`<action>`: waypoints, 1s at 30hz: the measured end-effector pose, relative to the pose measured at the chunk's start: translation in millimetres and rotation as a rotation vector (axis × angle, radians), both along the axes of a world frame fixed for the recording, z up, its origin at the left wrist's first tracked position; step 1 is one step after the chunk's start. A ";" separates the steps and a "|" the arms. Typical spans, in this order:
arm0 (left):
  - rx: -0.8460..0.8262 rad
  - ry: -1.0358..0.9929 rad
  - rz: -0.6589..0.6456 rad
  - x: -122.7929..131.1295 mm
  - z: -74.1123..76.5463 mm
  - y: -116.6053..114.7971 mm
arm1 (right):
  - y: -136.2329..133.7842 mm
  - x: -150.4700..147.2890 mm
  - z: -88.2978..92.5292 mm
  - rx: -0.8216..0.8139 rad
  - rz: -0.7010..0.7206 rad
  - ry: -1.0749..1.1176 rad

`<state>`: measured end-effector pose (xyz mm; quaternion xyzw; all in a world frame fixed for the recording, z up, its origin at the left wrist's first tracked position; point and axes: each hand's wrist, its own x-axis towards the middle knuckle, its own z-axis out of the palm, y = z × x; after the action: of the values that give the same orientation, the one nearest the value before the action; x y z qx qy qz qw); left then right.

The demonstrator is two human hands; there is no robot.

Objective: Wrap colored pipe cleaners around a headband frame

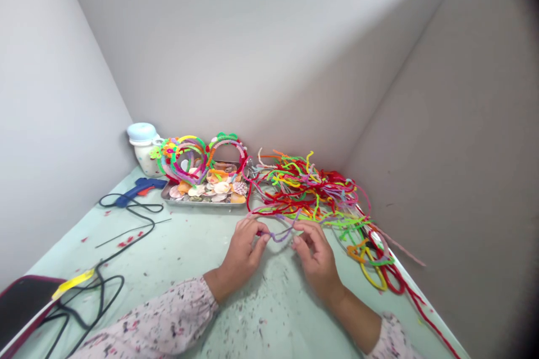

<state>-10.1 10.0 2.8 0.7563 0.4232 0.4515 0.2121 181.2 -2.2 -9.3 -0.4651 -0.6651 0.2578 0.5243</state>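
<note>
A thin purple pipe cleaner (279, 235) is bent into a small loop between my two hands, above the front middle of the table. My left hand (246, 247) pinches one side of it between thumb and fingers. On the other side, my right hand (315, 258) grips it at the fingertips with the fingers curled. Just beyond my hands lies a tangled heap of coloured pipe cleaners (311, 185), mostly red, green and yellow. Part of the purple piece is hidden by my fingers.
A metal tray (206, 203) of seashells stands at the back, with fuzzy headbands (185, 162) on it. Left are a lidded white jar (147, 154), a blue glue gun (137, 190) and a black cord (101, 286). Yellow and red loops (379, 277) lie right; grey walls enclose the table.
</note>
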 end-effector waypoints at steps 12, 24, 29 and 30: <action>-0.080 -0.063 -0.009 -0.8 -1.8 1.9 | -0.2 -5.4 0.9 -0.146 0.152 -0.108; -0.172 -0.049 -0.056 0.4 -5.0 -1.9 | 6.8 -3.5 -3.3 -0.412 0.152 0.122; -0.169 -0.029 -0.086 0.4 -3.5 -1.5 | 10.6 -0.6 0.0 -0.447 0.186 0.269; -0.169 -0.021 -0.099 0.4 -3.3 -1.1 | 10.9 0.2 0.9 -0.443 0.200 0.285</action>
<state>-9.7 8.9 -0.5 0.7509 0.4195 0.4113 0.3017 181.4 8.8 -8.5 -0.4594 -0.5547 0.5102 0.4700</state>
